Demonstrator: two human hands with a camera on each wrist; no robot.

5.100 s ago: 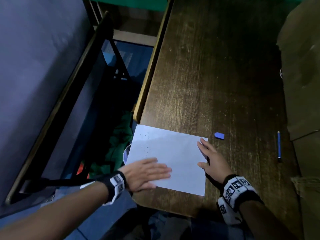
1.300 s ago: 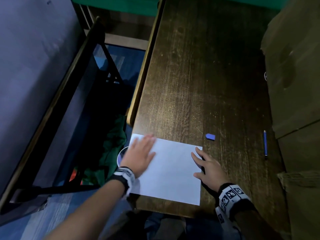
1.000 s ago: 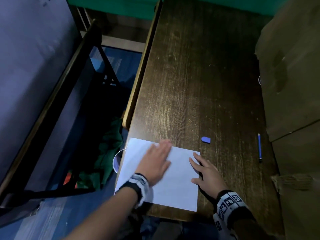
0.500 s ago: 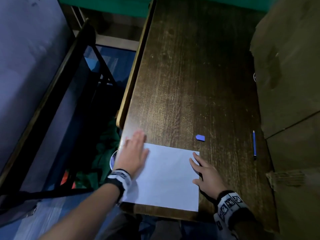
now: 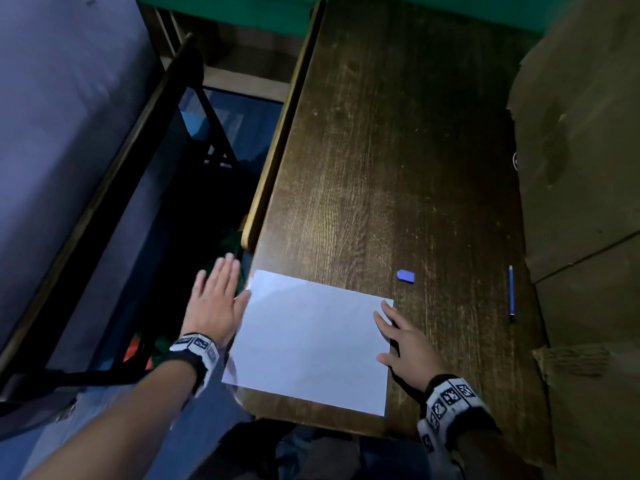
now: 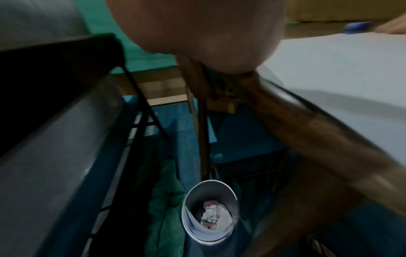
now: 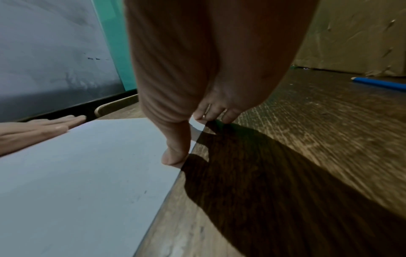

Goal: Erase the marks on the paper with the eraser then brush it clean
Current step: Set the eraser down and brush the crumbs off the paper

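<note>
A white sheet of paper (image 5: 313, 339) lies at the near left corner of the dark wooden desk (image 5: 388, 161), its surface looking blank. My left hand (image 5: 216, 299) is flat with straight fingers, off the desk's left edge beside the paper's left side. My right hand (image 5: 403, 337) rests spread on the paper's right edge, thumb (image 7: 175, 153) and fingertips (image 7: 211, 116) pressing it down. The small blue eraser (image 5: 406, 275) lies on the desk just beyond the paper's far right corner, apart from both hands. In the right wrist view the paper (image 7: 77, 182) shows a few faint specks.
A blue pencil (image 5: 511, 292) lies near the desk's right side, next to brown cardboard boxes (image 5: 581, 168). Below the desk's left edge stands a round bin (image 6: 209, 211) with crumpled paper inside. A dark frame and grey wall (image 5: 52, 133) are at left.
My left hand has swept leftward across the paper and off its left edge, past the desk's side. The right hand has stayed on the paper's right edge. The dots seen earlier are gone.
</note>
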